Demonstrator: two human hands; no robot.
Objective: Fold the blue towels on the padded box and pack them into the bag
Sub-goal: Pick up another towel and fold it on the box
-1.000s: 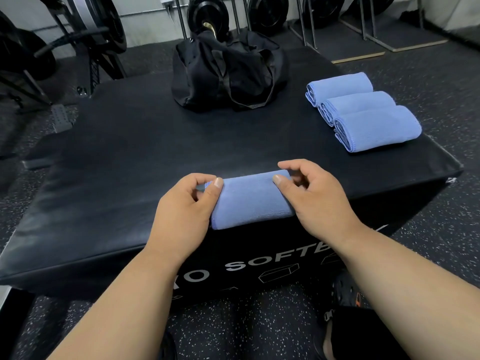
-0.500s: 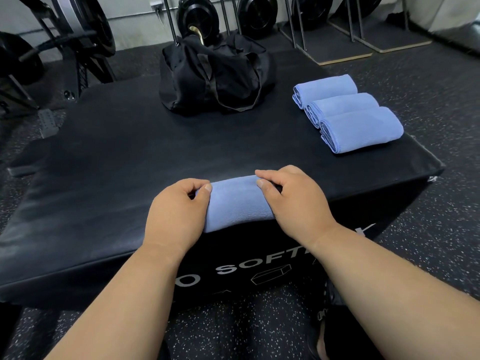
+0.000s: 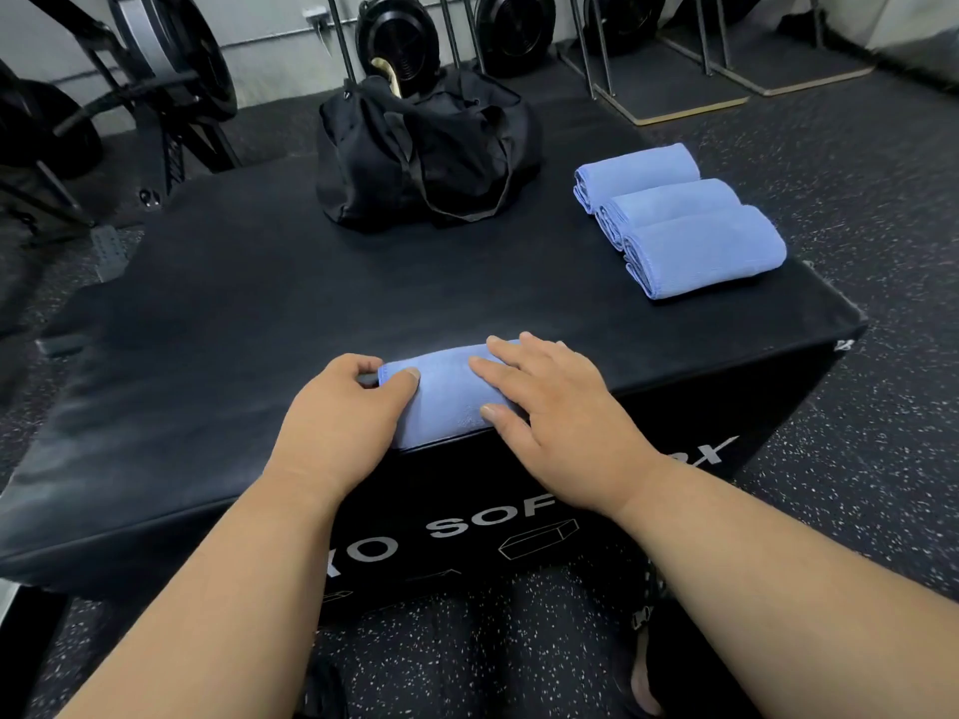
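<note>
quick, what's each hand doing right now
Left hand: closed, pinching the left end of the folded blue towel.
Right hand: open, fingers spread flat, pressing down on the same towel.

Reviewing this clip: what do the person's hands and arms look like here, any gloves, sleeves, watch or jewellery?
Both the left hand and the right hand are bare, with no gloves. Both forearms are uncovered as far as the frame shows, so no sleeves appear. No watch, bracelet or ring is visible. The fingernails look short and unpainted.
</note>
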